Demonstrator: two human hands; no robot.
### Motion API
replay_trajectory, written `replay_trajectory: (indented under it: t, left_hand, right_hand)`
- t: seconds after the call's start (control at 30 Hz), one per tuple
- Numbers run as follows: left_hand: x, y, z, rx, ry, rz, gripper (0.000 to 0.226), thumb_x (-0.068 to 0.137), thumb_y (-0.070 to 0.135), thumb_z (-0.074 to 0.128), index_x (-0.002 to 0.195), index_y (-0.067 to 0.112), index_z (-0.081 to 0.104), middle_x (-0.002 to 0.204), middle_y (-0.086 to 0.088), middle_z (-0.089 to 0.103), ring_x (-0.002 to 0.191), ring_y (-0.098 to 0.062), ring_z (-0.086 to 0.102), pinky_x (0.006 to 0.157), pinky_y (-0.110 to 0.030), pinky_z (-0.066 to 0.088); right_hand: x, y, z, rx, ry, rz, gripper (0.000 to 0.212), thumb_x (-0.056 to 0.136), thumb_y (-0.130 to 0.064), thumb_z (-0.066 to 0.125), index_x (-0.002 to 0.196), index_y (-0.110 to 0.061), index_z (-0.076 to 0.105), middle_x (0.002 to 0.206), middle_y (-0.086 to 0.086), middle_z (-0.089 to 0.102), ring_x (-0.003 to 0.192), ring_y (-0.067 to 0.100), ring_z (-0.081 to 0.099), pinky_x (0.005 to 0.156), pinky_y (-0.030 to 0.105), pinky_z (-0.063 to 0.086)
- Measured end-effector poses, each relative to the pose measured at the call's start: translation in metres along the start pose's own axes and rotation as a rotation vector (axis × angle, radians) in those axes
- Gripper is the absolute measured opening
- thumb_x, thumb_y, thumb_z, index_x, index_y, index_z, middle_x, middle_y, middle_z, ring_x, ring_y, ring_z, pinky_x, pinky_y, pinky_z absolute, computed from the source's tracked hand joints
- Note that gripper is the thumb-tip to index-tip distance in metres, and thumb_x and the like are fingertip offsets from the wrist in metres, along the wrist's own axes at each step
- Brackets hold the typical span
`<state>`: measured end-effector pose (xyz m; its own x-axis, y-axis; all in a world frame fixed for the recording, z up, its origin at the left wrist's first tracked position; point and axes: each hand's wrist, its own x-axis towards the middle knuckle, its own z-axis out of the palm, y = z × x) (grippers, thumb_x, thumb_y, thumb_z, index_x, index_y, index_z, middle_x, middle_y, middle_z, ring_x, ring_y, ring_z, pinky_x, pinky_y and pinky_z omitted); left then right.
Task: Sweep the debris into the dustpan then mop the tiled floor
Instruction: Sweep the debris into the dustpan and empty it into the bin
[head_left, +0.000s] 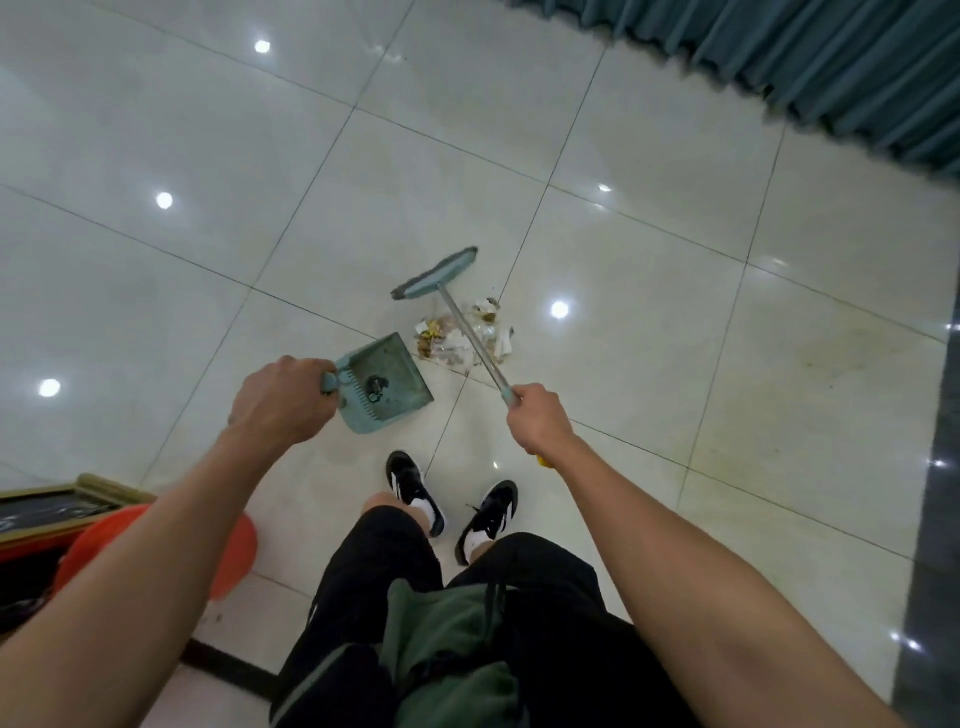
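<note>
Gripping the dustpan (387, 382) handle in my left hand (280, 402) and the broom (436, 274) shaft in my right hand (537, 418), I was mid-sweep, the debris (457, 335) just beside the dustpan's mouth, needing one pull toward it.

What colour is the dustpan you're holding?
Pale teal-green, matching the broom head; the head view shows the dustpan in the left hand.

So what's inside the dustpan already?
Inside the teal dustpan sits one small dark clump near the handle end. The rest of its tray looks bare. The litter pile is still on the floor beside its open edge, outside it.
</note>
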<state>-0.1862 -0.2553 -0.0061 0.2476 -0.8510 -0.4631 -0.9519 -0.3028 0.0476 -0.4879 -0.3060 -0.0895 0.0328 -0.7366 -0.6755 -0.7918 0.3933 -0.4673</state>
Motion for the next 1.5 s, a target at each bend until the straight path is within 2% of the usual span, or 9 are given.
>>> replay_trajectory:
  t: [0.1,0.27,0.37,0.5,0.73,0.83,1.0,1.2,1.5]
  left_hand:
    - [0.005,-0.005,0.0,0.007,-0.016,0.005,0.013,0.092,0.032,0.054,0.094,0.032,0.067,0.076,0.001,0.058,0.068,-0.026,0.059,0.058,-0.034,0.048]
    - [0.026,-0.027,-0.001,-0.02,-0.047,0.024,0.013,0.091,0.032,0.055,0.095,0.031,0.068,0.08,-0.002,0.061,0.071,-0.028,0.061,0.064,-0.035,0.053]
    - [0.041,-0.043,-0.002,-0.027,-0.048,0.037,0.015,0.091,0.03,0.055,0.094,0.029,0.069,0.079,-0.003,0.06,0.07,-0.029,0.06,0.063,-0.034,0.05]
    - [0.065,-0.061,-0.004,-0.018,-0.059,0.048,0.015,0.091,0.032,0.055,0.095,0.029,0.069,0.079,-0.003,0.06,0.071,-0.03,0.059,0.064,-0.034,0.049]
    - [0.11,-0.075,-0.018,0.016,-0.033,0.091,0.014,0.089,0.032,0.055,0.091,0.027,0.069,0.074,-0.002,0.053,0.069,-0.03,0.054,0.064,-0.033,0.044]
    - [0.122,-0.074,-0.021,0.011,-0.029,0.114,0.015,0.089,0.032,0.055,0.089,0.026,0.069,0.074,-0.003,0.057,0.068,-0.03,0.055,0.063,-0.033,0.044]
    - [0.136,-0.075,-0.026,-0.002,-0.031,0.139,0.015,0.088,0.03,0.056,0.088,0.026,0.07,0.07,0.0,0.059,0.066,-0.029,0.059,0.063,-0.034,0.049]
    - [0.143,-0.077,-0.023,-0.014,-0.049,0.135,0.013,0.087,0.027,0.056,0.083,0.023,0.068,0.068,-0.001,0.059,0.063,-0.026,0.058,0.061,-0.033,0.05]
    - [0.139,-0.075,-0.015,-0.023,-0.039,0.148,0.01,0.083,0.024,0.059,0.075,0.019,0.06,0.066,-0.002,0.056,0.061,-0.029,0.055,0.059,-0.033,0.043]
  right_hand:
    - [-0.01,0.006,0.009,-0.092,0.031,0.021,0.02,0.099,-0.019,0.045,0.114,-0.019,0.058,0.1,0.011,0.066,0.079,0.029,0.064,0.063,0.036,0.052]
    - [-0.005,-0.011,0.01,0.382,-0.161,0.261,0.009,0.084,0.003,0.054,0.089,-0.001,0.06,0.075,0.016,0.056,0.051,0.022,0.05,0.051,0.031,0.045]
    - [0.005,-0.018,0.007,0.284,-0.068,0.249,0.013,0.084,0.001,0.053,0.091,0.001,0.063,0.073,0.014,0.06,0.049,0.022,0.052,0.046,0.027,0.046]
    - [0.013,-0.016,0.015,0.105,-0.007,0.266,0.026,0.086,0.003,0.048,0.108,-0.005,0.06,0.094,0.014,0.061,0.059,0.029,0.061,0.043,0.028,0.052]
    - [0.047,-0.033,0.015,-0.256,0.039,0.268,0.034,0.087,-0.002,0.05,0.12,-0.006,0.055,0.108,0.014,0.061,0.089,0.032,0.064,0.067,0.033,0.051]
    - [0.057,-0.042,0.022,-0.281,0.043,0.3,0.039,0.088,-0.004,0.049,0.126,-0.008,0.05,0.105,0.011,0.058,0.089,0.031,0.064,0.07,0.038,0.056]
    - [0.061,-0.044,0.038,-0.264,0.011,0.351,0.042,0.092,-0.005,0.046,0.133,-0.007,0.05,0.096,0.008,0.052,0.068,0.023,0.058,0.045,0.028,0.045]
    - [0.057,-0.043,0.05,-0.278,-0.085,0.32,0.04,0.095,-0.008,0.042,0.135,-0.007,0.048,0.106,0.012,0.056,0.084,0.03,0.065,0.063,0.036,0.054]
    - [0.028,-0.062,0.101,-0.267,-0.281,0.186,0.035,0.094,-0.012,0.043,0.129,-0.012,0.047,0.105,0.006,0.053,0.074,0.015,0.053,0.057,0.028,0.045]
